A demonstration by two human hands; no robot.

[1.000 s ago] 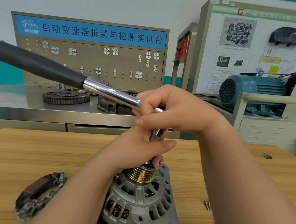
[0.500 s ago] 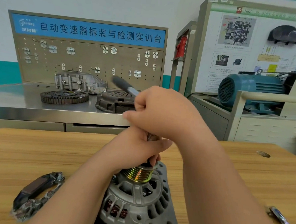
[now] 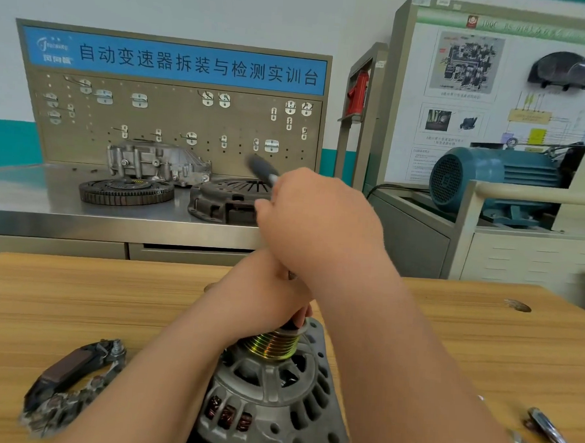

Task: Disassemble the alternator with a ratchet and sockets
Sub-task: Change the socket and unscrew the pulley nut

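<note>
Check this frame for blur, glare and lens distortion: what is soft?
Head view: the ratchet handle is motion-smeared above the right hand; alternator and pulley read sharp; the chrome tools at lower right are soft; the steel bench shows a mild sheen, nothing blown out; wide-angle bowing leans the display board at right.

White wall (image 3: pixel 194 2) with teal band, steel bench (image 3: pixel 48 205), pegboard (image 3: pixel 174 120).
</note>
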